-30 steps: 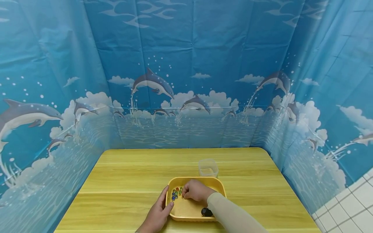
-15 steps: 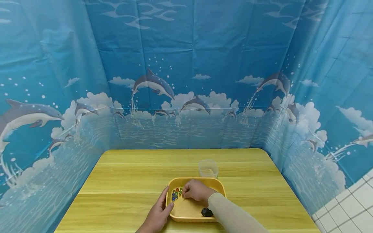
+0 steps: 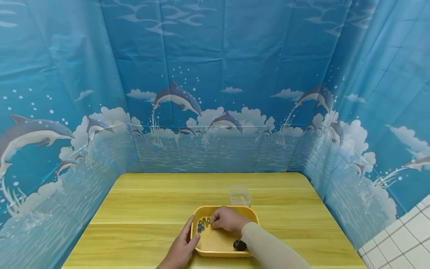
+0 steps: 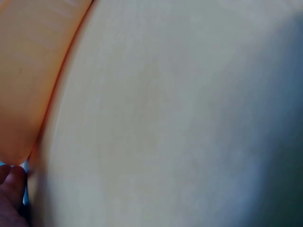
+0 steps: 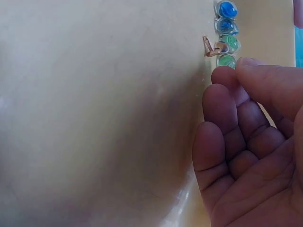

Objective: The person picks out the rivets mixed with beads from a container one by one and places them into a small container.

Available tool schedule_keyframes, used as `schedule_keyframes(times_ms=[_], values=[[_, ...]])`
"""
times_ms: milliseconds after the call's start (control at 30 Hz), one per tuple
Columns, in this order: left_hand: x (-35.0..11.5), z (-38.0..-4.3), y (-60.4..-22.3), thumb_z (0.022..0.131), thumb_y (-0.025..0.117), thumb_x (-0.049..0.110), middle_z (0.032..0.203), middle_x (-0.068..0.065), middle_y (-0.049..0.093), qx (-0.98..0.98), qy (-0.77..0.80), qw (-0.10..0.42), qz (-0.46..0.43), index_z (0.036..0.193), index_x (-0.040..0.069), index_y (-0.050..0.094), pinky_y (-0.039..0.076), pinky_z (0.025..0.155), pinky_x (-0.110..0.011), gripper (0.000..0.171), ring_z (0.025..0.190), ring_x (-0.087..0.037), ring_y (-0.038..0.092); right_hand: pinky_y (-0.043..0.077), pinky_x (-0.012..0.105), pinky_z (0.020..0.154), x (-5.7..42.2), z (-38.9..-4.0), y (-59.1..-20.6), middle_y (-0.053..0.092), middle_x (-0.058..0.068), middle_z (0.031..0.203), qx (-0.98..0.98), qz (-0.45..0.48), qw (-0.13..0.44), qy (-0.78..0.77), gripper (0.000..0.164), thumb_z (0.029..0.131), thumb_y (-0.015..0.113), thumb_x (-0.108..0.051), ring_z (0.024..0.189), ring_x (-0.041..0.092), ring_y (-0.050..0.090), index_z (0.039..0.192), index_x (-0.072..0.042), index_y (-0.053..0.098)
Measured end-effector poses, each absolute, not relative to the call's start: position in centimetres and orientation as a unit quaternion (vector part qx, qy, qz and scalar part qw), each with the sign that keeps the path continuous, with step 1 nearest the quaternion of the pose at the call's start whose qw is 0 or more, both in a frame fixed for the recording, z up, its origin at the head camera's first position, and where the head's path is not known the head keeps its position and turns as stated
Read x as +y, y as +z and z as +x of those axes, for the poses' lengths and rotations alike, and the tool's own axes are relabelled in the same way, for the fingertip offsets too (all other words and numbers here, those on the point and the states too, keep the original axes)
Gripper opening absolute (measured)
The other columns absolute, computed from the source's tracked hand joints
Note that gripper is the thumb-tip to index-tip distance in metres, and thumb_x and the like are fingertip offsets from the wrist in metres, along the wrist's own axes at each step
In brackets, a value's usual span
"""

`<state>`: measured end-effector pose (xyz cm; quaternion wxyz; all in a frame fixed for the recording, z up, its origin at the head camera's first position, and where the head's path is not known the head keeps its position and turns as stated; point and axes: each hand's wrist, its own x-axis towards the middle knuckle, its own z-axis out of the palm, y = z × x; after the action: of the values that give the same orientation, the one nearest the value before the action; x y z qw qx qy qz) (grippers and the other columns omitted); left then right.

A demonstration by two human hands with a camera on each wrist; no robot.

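Note:
A yellow tray [image 3: 218, 254] stands near the front of the table. My left hand [image 3: 181, 246] holds its left side, thumb over the rim and fingers along the outer wall, and fingertips [image 4: 13, 182] touch that wall in the left wrist view. Over the tray, my right hand [image 3: 227, 219] has thumb and index finger pinched together at a tiny bent gold-coloured piece [image 5: 209, 48]; the exact contact is hard to see. Several glass marbles [image 3: 201, 225], blue, green and red, lie in the tray's left part, beside my right fingertips. Blue marbles [image 5: 227, 9] show in the right wrist view.
A clear plastic container [image 3: 240, 195] stands behind the tray. A black rounded object [image 3: 239, 245] shows beside the right sleeve [image 3: 270, 246], over the tray's front. The wooden table [image 3: 151, 209] is enclosed by a dolphin-print curtain [image 3: 215, 149].
The gold-coloured piece shows a little lower and more plainly below my right fingertips. Both hands stay almost in place, and the marbles look unmoved.

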<state>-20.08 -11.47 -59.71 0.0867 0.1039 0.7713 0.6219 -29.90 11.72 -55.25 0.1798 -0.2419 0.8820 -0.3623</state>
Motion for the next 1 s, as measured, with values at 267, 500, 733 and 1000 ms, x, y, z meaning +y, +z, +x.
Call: schedule_keyframes(times_ms=[267,500,733,1000], values=[[-11.5,-20.1,-59.8,0.112,0.053,0.028,0.176,-0.021,0.010,0.771,0.622,0.090,0.103,0.171,0.018,0.011,0.042,0.118,-0.038,0.073,0.159,-0.042,0.022,0.048,0.025,0.062,12.1,-30.0,-55.1,0.073,-0.009,0.082,0.876,-0.239,0.185,-0.377,0.011,0.095,0.076,-0.007,0.068,0.009,0.057,0.089,-0.015,0.080],[-11.5,-20.1,-59.9,0.111,0.054,0.029,0.175,-0.022,0.014,0.777,0.616,0.082,0.101,0.171,0.018,0.013,0.040,0.119,-0.041,0.073,0.159,-0.043,0.023,0.053,0.025,0.066,12.2,-29.9,-54.4,0.076,-0.008,0.089,0.879,-0.242,0.175,-0.372,0.006,0.095,0.076,-0.010,0.075,0.007,0.061,0.096,-0.012,0.082],[-11.5,-20.1,-59.9,0.111,0.054,0.030,0.175,-0.020,0.013,0.774,0.619,0.085,0.099,0.171,0.018,0.013,0.039,0.120,-0.040,0.074,0.160,-0.041,0.023,0.056,0.028,0.070,12.4,-29.7,-53.7,0.077,-0.005,0.092,0.878,-0.236,0.173,-0.379,0.007,0.096,0.076,-0.011,0.079,0.008,0.064,0.099,-0.010,0.082],[-11.4,-20.2,-59.9,0.112,0.054,0.029,0.175,-0.021,0.012,0.772,0.621,0.087,0.103,0.171,0.017,0.012,0.038,0.120,-0.041,0.074,0.160,-0.041,0.022,0.056,0.028,0.073,12.4,-29.6,-53.0,0.077,-0.008,0.092,0.886,-0.240,0.152,-0.366,0.009,0.096,0.073,-0.010,0.081,0.007,0.064,0.098,-0.010,0.082]])
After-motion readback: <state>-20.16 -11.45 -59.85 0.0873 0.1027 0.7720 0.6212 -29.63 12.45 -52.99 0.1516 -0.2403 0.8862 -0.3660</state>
